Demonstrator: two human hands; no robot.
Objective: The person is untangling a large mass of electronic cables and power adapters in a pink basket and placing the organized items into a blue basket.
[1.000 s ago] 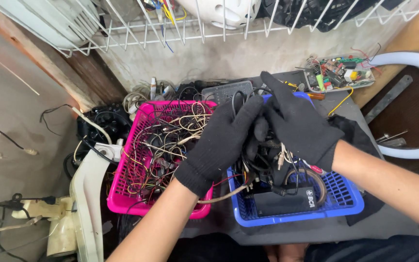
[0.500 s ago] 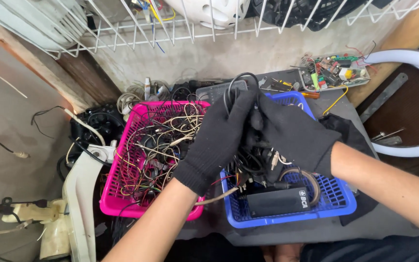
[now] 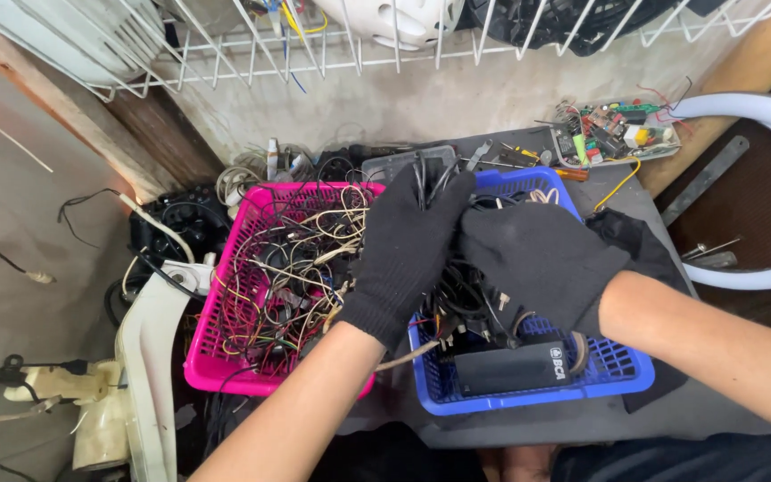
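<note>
Gloves of black knit cover both hands, which meet above the seam between two plastic baskets on the grey counter (image 3: 716,415). The left hand (image 3: 408,250) is curled closed around a bunch of thin black cables (image 3: 430,174), loops sticking up past its fingertips. The right hand (image 3: 537,263) is cupped against it from the side, fingers closed over the same bunch, seemingly to steady it. Loose ends hang into the blue plastic basket (image 3: 617,370), beside a flat black box (image 3: 510,366). The pink plastic basket (image 3: 225,348), just beside it, is full of tangled thin wires (image 3: 301,268).
</note>
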